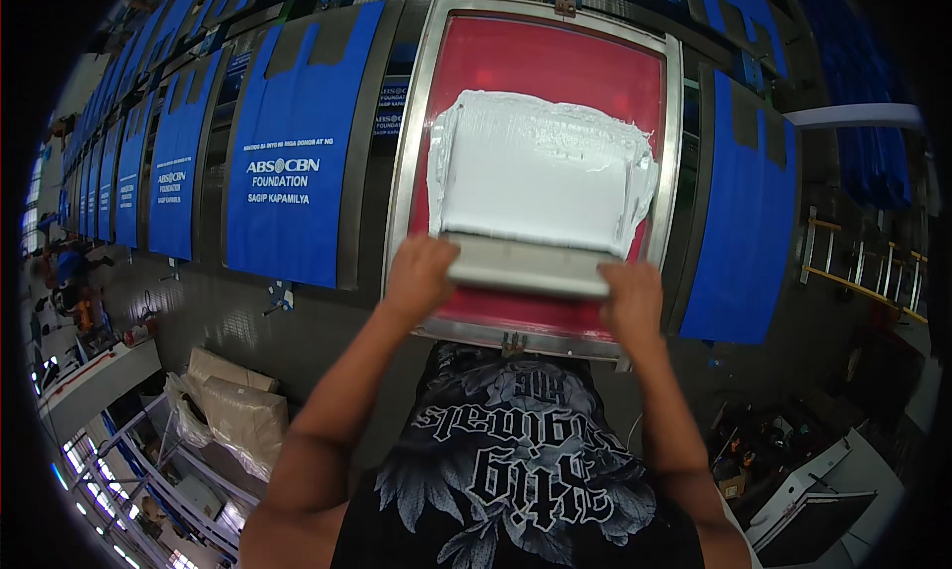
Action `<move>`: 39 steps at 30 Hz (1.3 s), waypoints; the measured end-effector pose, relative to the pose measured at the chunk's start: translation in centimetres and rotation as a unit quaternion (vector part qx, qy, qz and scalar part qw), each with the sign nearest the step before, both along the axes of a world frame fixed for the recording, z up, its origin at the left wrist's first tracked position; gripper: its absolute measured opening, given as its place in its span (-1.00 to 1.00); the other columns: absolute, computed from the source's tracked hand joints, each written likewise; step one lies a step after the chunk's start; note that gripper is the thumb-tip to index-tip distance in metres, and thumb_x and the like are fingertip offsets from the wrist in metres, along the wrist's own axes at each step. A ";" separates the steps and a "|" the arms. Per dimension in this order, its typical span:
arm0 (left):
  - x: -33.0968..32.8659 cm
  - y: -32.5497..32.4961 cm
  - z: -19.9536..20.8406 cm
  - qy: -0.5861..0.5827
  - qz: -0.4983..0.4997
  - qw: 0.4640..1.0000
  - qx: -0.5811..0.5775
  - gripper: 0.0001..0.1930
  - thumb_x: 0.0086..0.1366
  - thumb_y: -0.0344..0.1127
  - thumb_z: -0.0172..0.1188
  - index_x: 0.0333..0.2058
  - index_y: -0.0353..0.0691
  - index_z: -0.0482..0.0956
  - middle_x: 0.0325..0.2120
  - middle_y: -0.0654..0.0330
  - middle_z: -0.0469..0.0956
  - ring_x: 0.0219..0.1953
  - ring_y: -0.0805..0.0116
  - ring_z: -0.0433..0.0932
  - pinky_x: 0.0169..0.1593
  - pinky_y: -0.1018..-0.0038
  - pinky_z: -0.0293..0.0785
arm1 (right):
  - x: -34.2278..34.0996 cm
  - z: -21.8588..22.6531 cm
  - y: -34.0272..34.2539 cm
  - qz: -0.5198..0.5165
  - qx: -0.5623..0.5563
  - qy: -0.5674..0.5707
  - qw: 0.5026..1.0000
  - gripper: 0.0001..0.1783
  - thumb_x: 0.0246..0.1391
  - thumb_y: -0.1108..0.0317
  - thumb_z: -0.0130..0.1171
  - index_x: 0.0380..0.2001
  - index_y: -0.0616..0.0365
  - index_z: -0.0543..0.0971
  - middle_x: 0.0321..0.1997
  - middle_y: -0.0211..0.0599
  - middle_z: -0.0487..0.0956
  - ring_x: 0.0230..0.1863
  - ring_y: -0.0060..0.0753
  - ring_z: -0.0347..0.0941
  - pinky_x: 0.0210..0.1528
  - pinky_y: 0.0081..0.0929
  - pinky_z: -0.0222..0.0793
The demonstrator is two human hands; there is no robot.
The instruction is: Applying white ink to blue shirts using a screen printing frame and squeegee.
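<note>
Both my hands grip a wide squeegee [529, 265] by its two ends, my left hand [420, 278] at the left end and my right hand [633, 296] at the right. The squeegee lies across the near part of a pink printing screen [555, 54] set in a metal frame [409, 172]. White ink [540, 172] covers the middle of the screen in a broad smeared patch, with thick ridges along its sides. The squeegee's blade edge meets the near end of this ink. Whatever lies under the screen is hidden.
Blue printed fabric pieces [297, 143] lie on boards in a long row to the left. Another blue piece [739, 222] is on the right. A yellow-railed ladder [863, 267] lies at the far right, and wrapped brown packages [233, 405] sit on the floor at lower left.
</note>
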State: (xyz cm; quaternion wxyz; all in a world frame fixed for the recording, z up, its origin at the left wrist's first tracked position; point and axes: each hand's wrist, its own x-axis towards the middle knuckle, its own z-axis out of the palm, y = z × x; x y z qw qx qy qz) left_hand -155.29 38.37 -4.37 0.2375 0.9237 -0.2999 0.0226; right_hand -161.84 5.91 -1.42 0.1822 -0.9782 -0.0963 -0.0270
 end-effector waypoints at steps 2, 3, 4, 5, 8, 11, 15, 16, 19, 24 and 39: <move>6.0 -2.3 1.1 0.045 0.054 0.997 0.044 -0.68 -0.31 -0.49 0.32 -0.42 -0.18 0.59 -0.54 0.07 0.53 -0.40 0.05 0.50 -0.24 0.19 0.41 | 5.8 0.0 -0.9 -0.041 -0.039 0.060 0.997 -0.47 -0.49 0.60 0.22 -0.24 0.10 0.61 -0.38 -0.12 0.52 -0.30 0.01 0.40 -0.20 -0.13 0.30; 9.6 -3.6 1.8 0.035 0.059 0.996 0.050 -0.73 -0.23 -0.39 0.35 -0.41 -0.15 0.64 -0.58 0.05 0.55 -0.42 0.02 0.53 -0.24 0.19 0.46 | 9.1 -1.7 -3.1 -0.010 -0.077 0.024 0.997 -0.51 -0.43 0.54 0.23 -0.23 0.06 0.63 -0.43 -0.07 0.55 -0.35 0.03 0.44 -0.24 -0.13 0.34; 13.2 -5.0 2.6 0.003 0.044 0.994 0.102 -0.72 -0.16 -0.28 0.36 -0.36 -0.10 0.65 -0.52 0.04 0.59 -0.37 0.04 0.58 -0.20 0.23 0.49 | 12.9 -1.5 -4.2 -0.010 -0.097 0.036 0.995 -0.57 -0.35 0.49 0.19 -0.24 0.01 0.63 -0.46 -0.05 0.58 -0.36 0.02 0.50 -0.25 -0.13 0.39; 16.1 -5.5 2.5 0.017 0.057 0.993 0.104 -0.72 -0.13 -0.21 0.36 -0.36 -0.12 0.65 -0.51 0.03 0.59 -0.37 0.05 0.59 -0.21 0.22 0.50 | 15.7 -0.2 -3.9 -0.024 -0.091 0.043 0.995 -0.58 -0.29 0.49 0.14 -0.23 -0.03 0.63 -0.41 -0.03 0.59 -0.31 0.00 0.54 -0.23 -0.16 0.43; 19.4 -7.0 3.2 0.034 0.064 0.992 0.102 -0.69 -0.06 -0.15 0.36 -0.34 -0.15 0.64 -0.47 0.02 0.60 -0.35 0.04 0.59 -0.20 0.20 0.50 | 18.8 1.1 -5.1 -0.028 -0.104 0.063 0.992 -0.58 -0.26 0.48 0.12 -0.20 -0.01 0.62 -0.36 -0.03 0.60 -0.29 0.00 0.54 -0.19 -0.16 0.45; 13.6 -4.5 4.5 0.087 0.039 0.983 0.155 -0.68 -0.01 -0.13 0.35 -0.30 -0.17 0.63 -0.43 0.02 0.61 -0.31 0.05 0.59 -0.18 0.22 0.48 | 12.9 2.1 -3.6 -0.030 -0.070 0.110 0.991 -0.54 -0.28 0.53 0.10 -0.18 0.01 0.63 -0.39 -0.03 0.59 -0.27 0.00 0.53 -0.18 -0.20 0.44; 0.2 -1.1 3.1 0.071 0.012 0.996 0.054 -0.69 -0.23 -0.58 0.18 -0.39 -0.19 0.58 -0.44 0.12 0.55 -0.28 0.11 0.50 -0.15 0.21 0.33 | -0.7 1.2 -0.7 -0.013 -0.008 0.147 0.989 -0.43 -0.44 0.66 0.09 -0.19 0.04 0.59 -0.24 -0.24 0.60 -0.09 -0.15 0.45 0.29 0.00 0.03; -1.1 -1.2 2.4 0.065 0.024 0.997 0.014 -0.68 -0.24 -0.60 0.15 -0.40 -0.19 0.57 -0.44 0.14 0.54 -0.28 0.13 0.48 -0.15 0.24 0.30 | -1.1 1.4 0.3 -0.038 -0.005 0.141 0.989 -0.45 -0.42 0.66 0.08 -0.20 0.05 0.58 -0.22 -0.27 0.60 -0.09 -0.17 0.45 0.28 0.02 0.02; 5.2 -1.6 1.0 0.033 0.028 0.998 0.046 -0.67 -0.29 -0.50 0.29 -0.40 -0.17 0.59 -0.46 0.13 0.55 -0.30 0.10 0.49 -0.16 0.22 0.33 | 4.1 0.0 -1.1 -0.024 -0.048 0.108 0.993 -0.45 -0.38 0.59 0.13 -0.15 0.03 0.58 -0.24 -0.21 0.60 -0.12 -0.16 0.47 0.27 0.02 0.03; 19.6 -7.4 3.0 0.070 0.042 0.988 0.129 -0.64 -0.04 -0.11 0.38 -0.26 -0.12 0.64 -0.44 -0.02 0.61 -0.33 0.02 0.60 -0.22 0.24 0.51 | 18.8 0.0 -5.7 -0.016 -0.121 0.067 0.990 -0.51 -0.27 0.41 0.17 -0.11 -0.02 0.60 -0.26 -0.11 0.62 -0.21 -0.12 0.56 -0.14 -0.25 0.45; 11.7 -3.6 3.7 0.055 0.017 0.994 0.094 -0.73 -0.16 -0.33 0.36 -0.38 -0.16 0.63 -0.53 0.03 0.57 -0.38 0.02 0.57 -0.23 0.17 0.47 | 9.8 1.6 -2.0 -0.044 -0.097 0.126 0.986 -0.51 -0.31 0.55 0.12 -0.16 0.00 0.59 -0.26 -0.21 0.61 -0.17 -0.19 0.49 0.24 -0.07 0.09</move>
